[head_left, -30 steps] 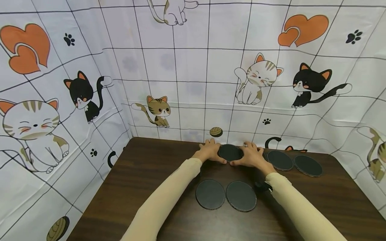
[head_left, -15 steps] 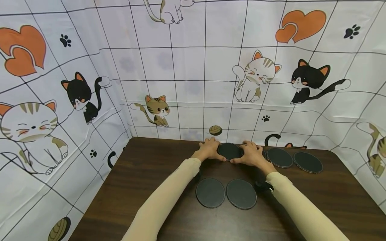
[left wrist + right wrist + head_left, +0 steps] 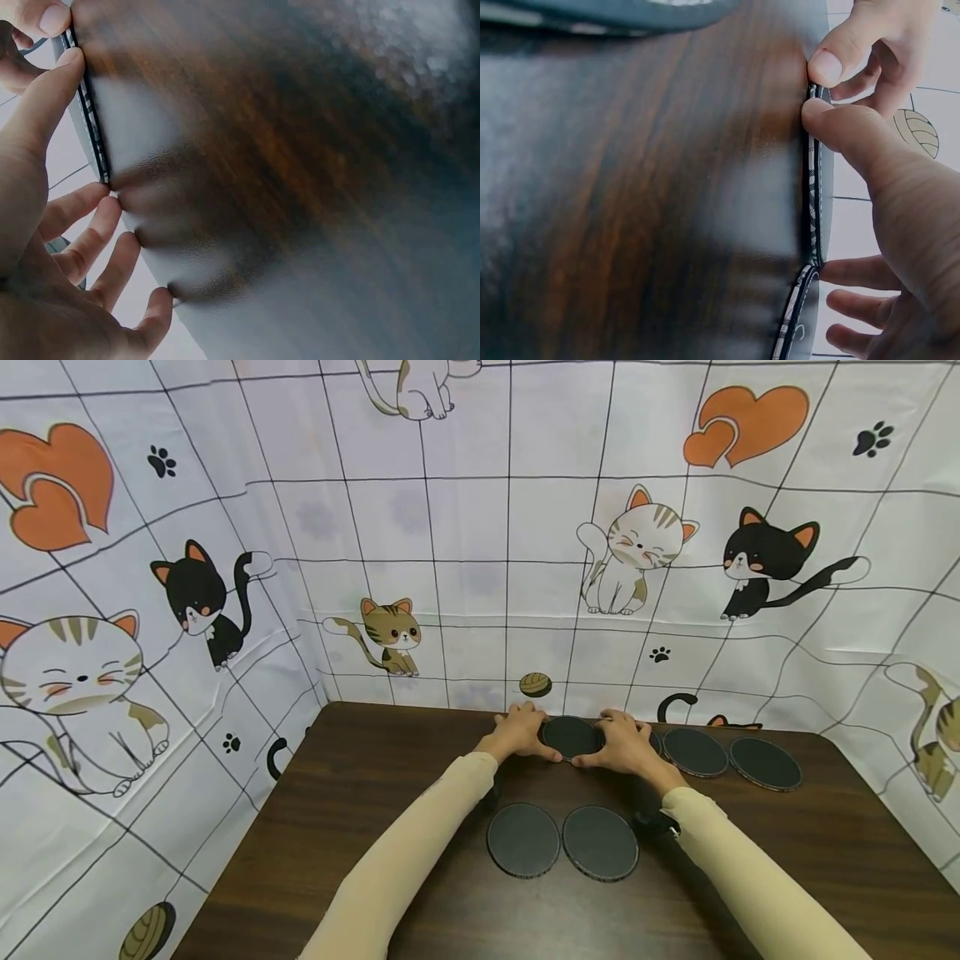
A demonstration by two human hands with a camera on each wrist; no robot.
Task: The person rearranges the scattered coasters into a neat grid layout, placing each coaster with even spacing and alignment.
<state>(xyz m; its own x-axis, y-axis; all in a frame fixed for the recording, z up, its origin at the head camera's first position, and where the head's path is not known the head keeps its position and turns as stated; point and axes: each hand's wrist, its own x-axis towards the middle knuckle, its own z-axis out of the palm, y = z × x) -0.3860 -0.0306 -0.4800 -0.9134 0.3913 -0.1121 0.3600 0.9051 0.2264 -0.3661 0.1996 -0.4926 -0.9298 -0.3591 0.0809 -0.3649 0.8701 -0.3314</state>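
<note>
Both hands are at a dark round coaster (image 3: 572,737) near the table's back edge. My left hand (image 3: 521,732) grips its left side, thumb at the near rim and fingers spread toward the back. On the right side my right hand (image 3: 624,743) holds it the same way, with the two thumbs close together. In the right wrist view, the coaster's edge (image 3: 814,180) shows a black-and-white checked band, and its end meets a neighbouring coaster (image 3: 789,322). The left wrist view shows the coaster edge (image 3: 91,124) between the left thumb and index finger.
Two more coasters lie side by side in front, a left one (image 3: 523,841) and a right one (image 3: 600,843). Others continue the back row rightward, one (image 3: 696,752) beside another (image 3: 766,763). A cat-print sheet (image 3: 480,585) rises behind the brown table (image 3: 337,793).
The head view has tilted slightly since a second ago. Both hands stay around the same coaster, with barely any visible movement.
</note>
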